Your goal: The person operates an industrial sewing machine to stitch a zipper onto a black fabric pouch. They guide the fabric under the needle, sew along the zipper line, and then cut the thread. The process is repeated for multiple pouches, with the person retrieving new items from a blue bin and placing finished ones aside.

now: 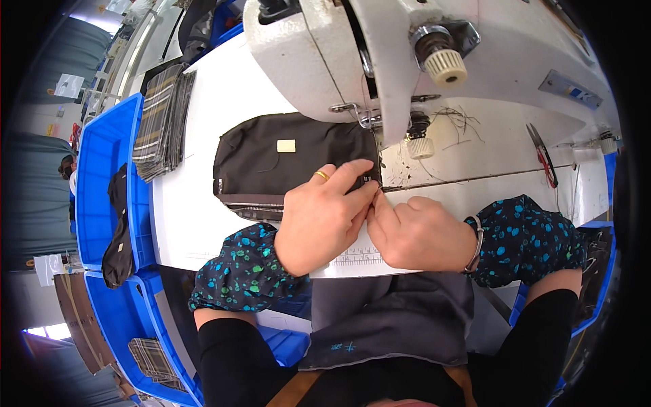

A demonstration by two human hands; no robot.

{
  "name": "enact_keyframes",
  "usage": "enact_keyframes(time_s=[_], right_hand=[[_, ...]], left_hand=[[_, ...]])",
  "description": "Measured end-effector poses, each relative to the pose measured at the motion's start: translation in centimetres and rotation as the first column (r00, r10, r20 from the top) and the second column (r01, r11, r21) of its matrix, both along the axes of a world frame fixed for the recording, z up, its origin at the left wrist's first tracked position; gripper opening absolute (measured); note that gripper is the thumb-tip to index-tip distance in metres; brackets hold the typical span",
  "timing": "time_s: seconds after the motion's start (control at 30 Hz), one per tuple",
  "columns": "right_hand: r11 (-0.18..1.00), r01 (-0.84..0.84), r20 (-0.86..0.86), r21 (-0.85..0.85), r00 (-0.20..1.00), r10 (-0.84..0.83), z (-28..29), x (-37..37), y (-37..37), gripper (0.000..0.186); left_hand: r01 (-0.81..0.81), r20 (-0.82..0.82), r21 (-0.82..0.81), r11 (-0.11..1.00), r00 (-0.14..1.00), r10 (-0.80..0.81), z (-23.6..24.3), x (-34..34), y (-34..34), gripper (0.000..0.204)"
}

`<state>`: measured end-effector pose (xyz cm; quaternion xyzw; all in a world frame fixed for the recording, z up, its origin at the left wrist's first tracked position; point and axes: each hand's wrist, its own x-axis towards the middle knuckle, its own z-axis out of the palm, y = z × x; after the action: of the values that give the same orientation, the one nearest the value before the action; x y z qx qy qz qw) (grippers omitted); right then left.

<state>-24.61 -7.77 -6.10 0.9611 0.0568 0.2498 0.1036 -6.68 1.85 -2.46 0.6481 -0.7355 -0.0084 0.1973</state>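
A black fabric pouch lies flat on the white sewing table, with a small pale label on its upper face and a zipper along its near edge. My left hand, a ring on one finger, rests over the pouch's right part and grips its right end between thumb and fingers. Against those fingertips, my right hand pinches the same corner by the zipper end. What exactly lies between the fingertips is hidden. Just beyond them stands the white sewing machine, its needle area close to the pouch's right edge.
Red-handled scissors lie at the right, and loose thread scraps lie behind the needle area. A stack of plaid fabric pieces sits at the table's left edge. Blue bins flank the table; one has a black pouch over its rim.
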Motion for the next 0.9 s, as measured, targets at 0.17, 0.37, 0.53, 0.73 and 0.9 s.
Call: enact_keyframes(time_s=[0.17, 0.37, 0.53, 0.73, 0.9], right_hand=[[1.0, 0.001, 0.037, 0.009, 0.999, -0.001, -0.4, 0.1, 0.0, 0.014], [0.999, 0.012, -0.1, 0.042, 0.995, -0.008, -0.1, -0.3, 0.2, 0.024], [0.999, 0.042, -0.081, 0.023, 0.996, -0.04, -0.1, -0.1, 0.1, 0.025], [0.995, 0.1, 0.003, 0.023, 0.995, -0.1, -0.8, 1.3, -1.2, 0.021], [0.994, 0.11, -0.001, 0.023, 0.994, -0.11, -0.7, 1.7, -2.2, 0.023]], left_hand=[[0.059, -0.02, -0.02, 0.998, 0.998, -0.059, -0.1, 0.3, -0.3, 0.032], [0.069, -0.038, -0.06, 0.996, 0.997, -0.071, -0.8, 0.2, -0.5, 0.033], [0.036, 0.022, -0.076, 0.996, 0.999, -0.034, -0.7, 0.0, -0.7, 0.03], [0.018, 0.072, -0.165, 0.986, 0.997, -0.006, -1.8, 1.0, -2.7, 0.025], [-0.037, 0.067, -0.159, 0.987, 0.997, 0.048, -2.1, 1.3, -3.6, 0.022]])
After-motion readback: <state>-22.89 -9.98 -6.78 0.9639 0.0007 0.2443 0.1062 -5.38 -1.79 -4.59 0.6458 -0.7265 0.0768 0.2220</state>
